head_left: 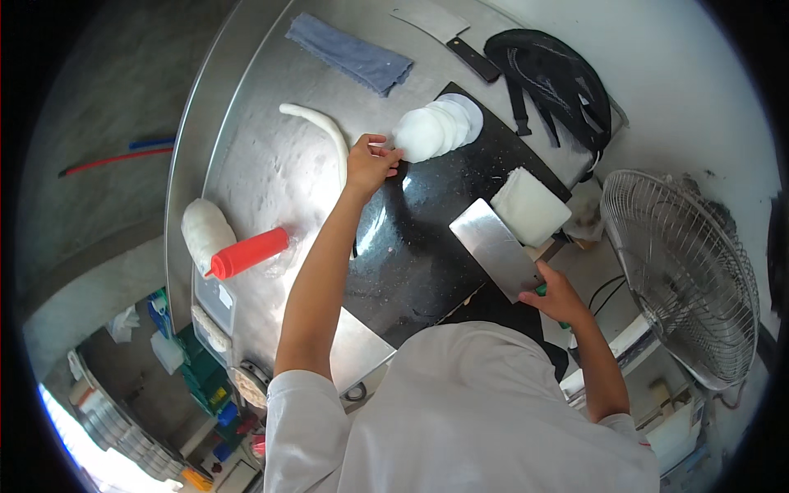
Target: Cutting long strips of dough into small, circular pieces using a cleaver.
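Several thin white dough wrappers lie overlapping in a row on the far part of a black board. My left hand reaches to the near left edge of the front wrapper, its fingertips pinched at that edge. In my right hand is a wide-bladed cleaver by its green handle, the blade flat over the right side of the black board. Beside the blade sits a folded white cloth. A long dough rope curves on the steel table left of my left hand, partly hidden by it.
A red squeeze bottle and a thick dough log lie at the left. Farther off are a blue-grey cloth, another cleaver and a black bag. A wire-caged fan stands close on the right.
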Demonstrator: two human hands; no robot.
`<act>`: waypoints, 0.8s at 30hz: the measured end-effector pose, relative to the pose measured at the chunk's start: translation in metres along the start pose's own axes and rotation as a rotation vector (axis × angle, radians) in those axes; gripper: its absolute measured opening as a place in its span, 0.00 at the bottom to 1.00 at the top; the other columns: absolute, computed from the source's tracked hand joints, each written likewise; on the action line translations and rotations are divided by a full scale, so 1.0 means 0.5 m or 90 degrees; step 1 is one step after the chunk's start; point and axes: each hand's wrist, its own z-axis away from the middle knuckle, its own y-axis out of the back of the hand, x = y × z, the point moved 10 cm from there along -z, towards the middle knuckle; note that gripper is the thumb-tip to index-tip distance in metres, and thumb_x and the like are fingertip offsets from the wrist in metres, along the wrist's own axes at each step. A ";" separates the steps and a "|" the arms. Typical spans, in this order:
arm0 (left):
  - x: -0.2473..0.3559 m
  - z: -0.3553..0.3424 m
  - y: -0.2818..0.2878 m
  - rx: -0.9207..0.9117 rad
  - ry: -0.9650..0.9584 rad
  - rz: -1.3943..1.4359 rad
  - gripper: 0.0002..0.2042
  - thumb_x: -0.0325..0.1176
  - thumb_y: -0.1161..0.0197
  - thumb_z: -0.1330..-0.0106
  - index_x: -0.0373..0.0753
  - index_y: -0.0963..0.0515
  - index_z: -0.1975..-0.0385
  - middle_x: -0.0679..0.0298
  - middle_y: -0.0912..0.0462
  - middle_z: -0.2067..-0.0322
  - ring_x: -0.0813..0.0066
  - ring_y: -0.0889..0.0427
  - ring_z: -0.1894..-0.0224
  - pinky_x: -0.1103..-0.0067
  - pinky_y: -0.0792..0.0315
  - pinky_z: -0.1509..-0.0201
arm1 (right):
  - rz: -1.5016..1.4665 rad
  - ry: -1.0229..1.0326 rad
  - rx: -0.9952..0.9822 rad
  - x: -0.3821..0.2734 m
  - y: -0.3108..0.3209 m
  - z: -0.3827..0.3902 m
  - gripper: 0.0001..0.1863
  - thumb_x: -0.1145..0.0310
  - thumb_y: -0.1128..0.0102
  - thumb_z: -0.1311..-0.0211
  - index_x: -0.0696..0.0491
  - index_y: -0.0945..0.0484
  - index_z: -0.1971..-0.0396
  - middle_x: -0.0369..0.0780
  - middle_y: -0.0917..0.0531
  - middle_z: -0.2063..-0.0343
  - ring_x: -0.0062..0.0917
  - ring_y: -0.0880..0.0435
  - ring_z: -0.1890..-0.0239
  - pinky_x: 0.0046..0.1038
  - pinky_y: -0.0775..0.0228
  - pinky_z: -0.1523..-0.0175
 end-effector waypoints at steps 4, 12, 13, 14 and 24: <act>0.038 0.153 0.102 0.376 -0.312 -0.381 0.20 0.36 0.28 0.44 0.34 0.24 0.55 0.54 0.21 0.62 0.56 0.18 0.60 0.66 0.24 0.56 | 0.062 0.020 -0.002 -0.008 0.004 -0.004 0.21 0.67 0.26 0.47 0.59 0.31 0.62 0.49 0.18 0.70 0.41 0.17 0.68 0.36 0.27 0.61; -0.142 0.396 0.162 0.483 -0.227 -0.285 0.16 0.18 0.36 0.44 0.37 0.19 0.55 0.52 0.18 0.61 0.50 0.18 0.60 0.68 0.23 0.55 | 0.021 0.023 -0.025 -0.061 -0.014 -0.057 0.22 0.67 0.30 0.45 0.61 0.28 0.55 0.51 0.16 0.65 0.45 0.16 0.60 0.35 0.26 0.56; -0.132 0.420 0.166 0.513 -0.239 -0.334 0.15 0.18 0.34 0.44 0.36 0.20 0.57 0.53 0.17 0.61 0.55 0.17 0.60 0.71 0.22 0.56 | 0.036 0.028 -0.047 -0.072 -0.024 -0.067 0.22 0.67 0.30 0.45 0.61 0.28 0.55 0.51 0.16 0.65 0.45 0.16 0.60 0.35 0.26 0.56; -0.175 0.437 0.177 0.494 -0.160 -0.219 0.14 0.18 0.33 0.45 0.36 0.20 0.58 0.54 0.17 0.62 0.58 0.16 0.60 0.72 0.22 0.56 | 0.068 0.066 -0.067 -0.093 -0.039 -0.075 0.22 0.65 0.31 0.43 0.61 0.28 0.55 0.51 0.16 0.66 0.46 0.16 0.61 0.36 0.26 0.57; -0.348 0.576 0.186 0.602 -0.232 -0.080 0.17 0.19 0.27 0.50 0.35 0.19 0.58 0.56 0.17 0.59 0.62 0.16 0.58 0.75 0.22 0.52 | 0.475 0.288 -0.172 -0.317 -0.297 -0.145 0.13 0.66 0.40 0.34 0.56 0.32 0.57 0.51 0.17 0.71 0.53 0.18 0.67 0.48 0.28 0.63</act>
